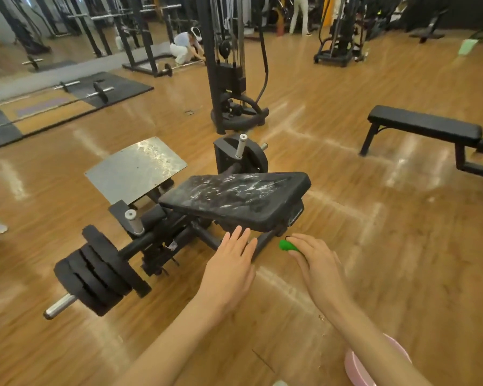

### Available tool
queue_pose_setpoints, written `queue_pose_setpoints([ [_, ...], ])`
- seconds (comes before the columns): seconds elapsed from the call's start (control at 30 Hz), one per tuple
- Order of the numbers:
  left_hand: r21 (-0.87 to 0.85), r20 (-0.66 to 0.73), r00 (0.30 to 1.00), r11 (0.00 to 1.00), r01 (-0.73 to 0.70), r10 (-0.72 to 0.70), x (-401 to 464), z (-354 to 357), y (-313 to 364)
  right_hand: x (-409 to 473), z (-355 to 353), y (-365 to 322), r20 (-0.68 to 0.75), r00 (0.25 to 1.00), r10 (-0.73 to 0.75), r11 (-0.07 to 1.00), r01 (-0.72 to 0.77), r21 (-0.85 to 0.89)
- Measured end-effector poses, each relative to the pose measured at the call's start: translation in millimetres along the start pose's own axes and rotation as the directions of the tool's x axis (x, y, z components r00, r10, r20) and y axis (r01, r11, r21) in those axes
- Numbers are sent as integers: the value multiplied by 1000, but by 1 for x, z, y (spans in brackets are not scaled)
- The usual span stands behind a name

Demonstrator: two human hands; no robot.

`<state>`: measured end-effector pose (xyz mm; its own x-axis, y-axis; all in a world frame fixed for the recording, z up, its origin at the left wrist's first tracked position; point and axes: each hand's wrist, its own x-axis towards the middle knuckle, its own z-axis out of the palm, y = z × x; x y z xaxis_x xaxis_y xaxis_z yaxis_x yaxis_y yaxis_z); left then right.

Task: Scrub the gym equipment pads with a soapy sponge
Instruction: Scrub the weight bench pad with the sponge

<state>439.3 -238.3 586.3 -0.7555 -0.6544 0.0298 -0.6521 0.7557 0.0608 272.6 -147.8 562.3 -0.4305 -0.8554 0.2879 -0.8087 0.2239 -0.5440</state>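
Note:
A black padded seat (pixel 234 199) on a low plate-loaded machine sits in the middle of the view, tilted, its top streaked with white soap foam. My left hand (pixel 229 263) reaches toward the pad's near edge with fingers straight, just short of it. To its right, my right hand (pixel 315 260) grips a green sponge (pixel 287 245), only a small bit of it showing past the fingers. That hand hovers below the pad's near right corner, apart from it.
Stacked black weight plates (pixel 101 271) hang on the machine's left sleeve. A metal footplate (pixel 135 169) lies behind the pad. A pink basin (pixel 357 369) sits at the bottom right under my forearm. A flat bench (pixel 424 125) stands to the right, a cable tower (pixel 226 65) behind.

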Motion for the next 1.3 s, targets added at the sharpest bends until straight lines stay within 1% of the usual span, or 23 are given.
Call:
queue_pose_setpoints([
  [0.13,7,17,1000,1000,-6,6,61,10,-5,54,10,28,27,999,36,998,-37,47],
  [0.27,13,58,997,999,-52,51,102,21,-6,88,20,50,35,995,94,989,-97,116],
  [0.43,-23,53,993,995,-101,102,145,34,-11,115,38,73,3,985,174,967,-172,186],
  [0.57,-51,86,985,988,-143,147,169,40,-22,139,55,77,-78,959,273,929,-242,282],
  [0.67,-73,84,979,981,-182,188,187,47,-35,157,71,69,-170,913,370,876,-282,392],
  [0.73,-102,70,971,970,-220,228,199,54,-44,164,83,61,-205,875,438,840,-317,439],
  [0.83,-136,72,947,944,-301,313,218,69,-60,166,108,48,-196,832,518,785,-372,495],
  [1.0,-308,110,903,878,-367,416,240,90,-80,161,138,30,-205,785,584,747,-421,515],
  [1.07,-346,116,876,846,-406,467,246,95,-84,166,145,26,-223,761,610,731,-431,529],
  [1.13,-352,111,841,812,-465,529,251,101,-87,174,150,23,-253,720,646,704,-432,564],
  [1.2,-369,111,819,788,-493,564,253,107,-90,177,153,18,-269,673,689,658,-425,622],
  [1.3,-410,100,804,761,-503,586,254,114,-92,163,160,2,-237,619,749,575,-430,696],
])
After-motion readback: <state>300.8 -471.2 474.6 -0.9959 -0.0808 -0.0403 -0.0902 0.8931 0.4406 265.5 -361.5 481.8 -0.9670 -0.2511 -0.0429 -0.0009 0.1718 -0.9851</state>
